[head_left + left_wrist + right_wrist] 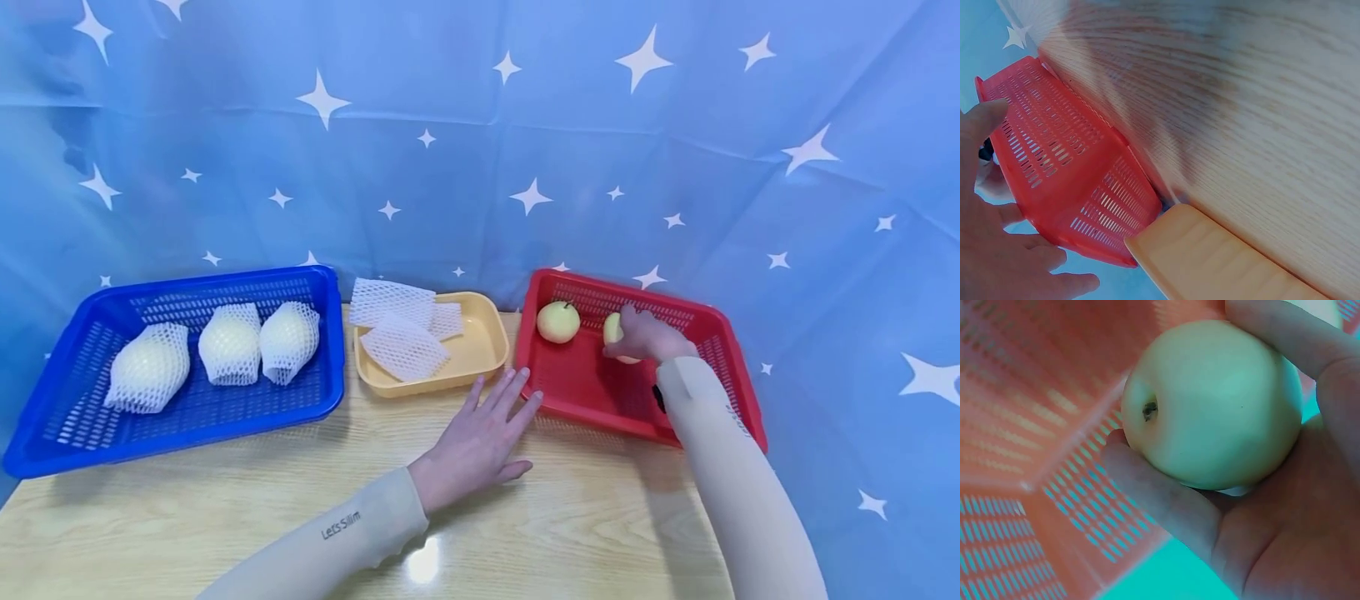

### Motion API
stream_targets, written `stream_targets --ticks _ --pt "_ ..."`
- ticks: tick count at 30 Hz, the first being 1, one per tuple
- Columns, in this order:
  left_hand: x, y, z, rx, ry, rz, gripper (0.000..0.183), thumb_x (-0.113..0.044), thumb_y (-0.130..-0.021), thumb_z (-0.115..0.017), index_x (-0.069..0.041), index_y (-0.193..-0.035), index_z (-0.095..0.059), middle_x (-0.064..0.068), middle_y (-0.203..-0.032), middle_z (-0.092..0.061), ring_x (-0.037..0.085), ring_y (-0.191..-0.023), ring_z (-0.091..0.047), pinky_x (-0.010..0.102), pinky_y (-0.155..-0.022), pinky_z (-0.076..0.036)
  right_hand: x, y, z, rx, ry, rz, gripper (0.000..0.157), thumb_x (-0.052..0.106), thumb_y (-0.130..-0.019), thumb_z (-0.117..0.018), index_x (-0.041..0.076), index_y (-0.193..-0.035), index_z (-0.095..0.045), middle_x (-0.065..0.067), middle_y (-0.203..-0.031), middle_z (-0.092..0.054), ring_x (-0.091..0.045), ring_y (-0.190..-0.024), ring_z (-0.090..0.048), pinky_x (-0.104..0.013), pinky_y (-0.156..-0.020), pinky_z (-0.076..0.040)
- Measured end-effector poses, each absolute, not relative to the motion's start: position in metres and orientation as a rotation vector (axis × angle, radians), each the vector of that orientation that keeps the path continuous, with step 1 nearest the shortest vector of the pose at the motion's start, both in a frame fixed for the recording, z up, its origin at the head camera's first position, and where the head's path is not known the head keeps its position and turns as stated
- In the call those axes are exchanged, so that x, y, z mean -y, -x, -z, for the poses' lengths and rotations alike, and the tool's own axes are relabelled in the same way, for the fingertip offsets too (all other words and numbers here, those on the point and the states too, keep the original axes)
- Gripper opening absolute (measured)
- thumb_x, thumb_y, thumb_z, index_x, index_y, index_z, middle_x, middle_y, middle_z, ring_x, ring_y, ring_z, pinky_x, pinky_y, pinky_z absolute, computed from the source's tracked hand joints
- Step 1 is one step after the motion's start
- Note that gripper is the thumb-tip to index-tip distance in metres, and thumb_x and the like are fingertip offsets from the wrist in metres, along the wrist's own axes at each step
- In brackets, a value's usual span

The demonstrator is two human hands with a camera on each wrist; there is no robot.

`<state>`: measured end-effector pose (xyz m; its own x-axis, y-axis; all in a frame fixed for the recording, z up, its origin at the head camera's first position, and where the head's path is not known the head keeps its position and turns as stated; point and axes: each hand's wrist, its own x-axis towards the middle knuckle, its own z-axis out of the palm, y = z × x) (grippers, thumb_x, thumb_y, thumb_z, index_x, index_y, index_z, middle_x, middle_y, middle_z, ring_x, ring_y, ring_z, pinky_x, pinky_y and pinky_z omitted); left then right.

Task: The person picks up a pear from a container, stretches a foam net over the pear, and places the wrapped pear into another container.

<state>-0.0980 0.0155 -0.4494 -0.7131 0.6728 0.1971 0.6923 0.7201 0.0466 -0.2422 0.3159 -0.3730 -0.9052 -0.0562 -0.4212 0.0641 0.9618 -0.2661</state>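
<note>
Currently catalogued, right to left:

Item: right hand (648, 335), reaching into the red basket (581, 383). Grip: thumb and fingers curled round one pale yellow fruit (1210, 406), its dark-marked end facing outward between them.

Item: the held fruit. Location: within the red basket's walls, unwrapped; whether it touches the basket floor cannot be told.

Item: second bare fruit (558, 322), near the basket's left end, stem uppermost, apart from the hand.

Item: left hand (472, 450), fingers spread, holding nothing, close to the red basket's near left corner (contact with the rim cannot be told).

Item: yellow tray (476, 342), between the two baskets. Contents: loose foam nets (405, 346), white, overlapping, one lying over the back rim.

Item: blue basket (330, 367), far left. Contents: three netted fruits (230, 346), two side by side, one set a little apart.

Item: wooden table (562, 533), beneath all.

Remarks, by judgement: the step in hand appears to be taking up a bare fruit. The next move calls for a secure, gentle hold and a lift high enough to clear the red rim, with the left hand free for a net.
</note>
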Motion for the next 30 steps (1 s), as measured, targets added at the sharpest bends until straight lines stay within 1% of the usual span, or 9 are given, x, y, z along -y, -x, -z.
stream_targets --ticks 3,5,7,9,14,18,22,26,30 --pt "-0.014 0.098 0.449 2.757 1.091 0.176 0.097 -0.063 -0.088 -0.072 -0.014 -0.163 -0.033 0.017 -0.169 -0.021 0.036 -0.156 -0.02 0.06 -0.121 -0.025 -0.316 0.236 0.358 -2.705 0.047 0.394 0.113 0.039 -0.082 -0.086 -0.001 -0.161 -0.016 -0.029 -0.143 -0.039 -0.051 -0.131 -0.039 -0.062 -0.087 -0.057" --pt "-0.014 0.098 0.449 2.759 1.088 0.186 0.097 -0.063 -0.088 -0.072 -0.014 -0.163 -0.033 0.017 -0.17 -0.021 0.036 -0.156 -0.02 0.061 -0.121 -0.025 -0.316 0.231 0.352 -2.733 0.087 0.375 0.111 0.041 -0.083 -0.085 -0.003 -0.159 -0.016 -0.03 -0.142 -0.04 -0.05 -0.13 -0.04 -0.063 -0.09 -0.055" --pt "-0.014 0.097 0.449 2.765 1.085 0.197 0.097 -0.063 -0.088 -0.072 -0.015 -0.163 -0.033 0.016 -0.17 -0.02 0.035 -0.156 -0.019 0.061 -0.121 -0.025 -0.317 0.226 0.348 -2.763 0.111 0.365 0.106 0.043 -0.083 -0.085 -0.004 -0.155 -0.022 -0.028 -0.136 -0.044 -0.048 -0.126 -0.046 -0.061 -0.088 -0.056" --pt "-0.014 0.097 0.449 2.766 1.085 0.206 0.097 -0.062 -0.088 -0.072 -0.015 -0.163 -0.033 0.016 -0.17 -0.02 0.035 -0.156 -0.019 0.061 -0.121 -0.025 -0.318 0.22 0.346 -2.789 0.134 0.385 0.099 0.042 -0.083 -0.084 -0.005 -0.148 -0.027 -0.026 -0.127 -0.049 -0.044 -0.118 -0.052 -0.055 -0.083 -0.059" --pt "-0.016 0.097 0.451 2.748 1.083 0.231 0.095 -0.061 -0.088 -0.073 -0.014 -0.162 -0.035 0.017 -0.17 -0.021 0.036 -0.156 -0.021 0.062 -0.12 -0.026 -0.321 0.205 0.348 -2.845 0.18 0.444 0.088 0.039 -0.086 -0.083 -0.005 -0.143 -0.033 -0.022 -0.119 -0.05 -0.037 -0.109 -0.054 -0.045 -0.077 -0.059" --pt "-0.015 0.098 0.454 2.741 1.077 0.259 0.094 -0.06 -0.089 -0.073 -0.015 -0.162 -0.034 0.016 -0.17 -0.019 0.038 -0.156 -0.02 0.061 -0.121 -0.025 -0.317 0.192 0.348 -2.914 0.178 0.494 0.081 0.037 -0.087 -0.082 -0.002 -0.14 -0.035 -0.02 -0.117 -0.049 -0.035 -0.103 -0.055 -0.044 -0.074 -0.059" --pt "-0.013 0.1 0.456 2.745 1.083 0.303 0.092 -0.058 -0.091 -0.072 -0.015 -0.162 -0.034 0.014 -0.171 -0.018 0.038 -0.156 -0.019 0.061 -0.121 -0.026 -0.31 0.177 0.348 -3.034 0.183 0.569 0.074 0.034 -0.085 -0.081 0.0 -0.136 -0.04 -0.018 -0.114 -0.051 -0.033 -0.095 -0.056 -0.044 -0.069 -0.057" --pt "-0.009 0.101 0.452 2.743 1.109 0.344 0.091 -0.055 -0.092 -0.071 -0.013 -0.163 -0.032 0.013 -0.172 -0.017 0.039 -0.156 -0.016 0.06 -0.122 -0.025 -0.302 0.157 0.35 -3.148 0.189 0.67 0.073 0.032 -0.084 -0.082 0.001 -0.138 -0.043 -0.016 -0.116 -0.052 -0.031 -0.094 -0.056 -0.047 -0.069 -0.057" --pt "0.002 0.103 0.448 2.719 1.089 0.434 0.092 -0.052 -0.094 -0.07 -0.008 -0.163 -0.027 0.014 -0.171 -0.02 0.037 -0.157 -0.017 0.057 -0.123 -0.024 -0.291 0.139 0.352 -3.23 0.203 0.777 0.08 0.034 -0.083 -0.085 0.002 -0.143 -0.042 -0.016 -0.121 -0.054 -0.03 -0.095 -0.058 -0.05 -0.069 -0.059"
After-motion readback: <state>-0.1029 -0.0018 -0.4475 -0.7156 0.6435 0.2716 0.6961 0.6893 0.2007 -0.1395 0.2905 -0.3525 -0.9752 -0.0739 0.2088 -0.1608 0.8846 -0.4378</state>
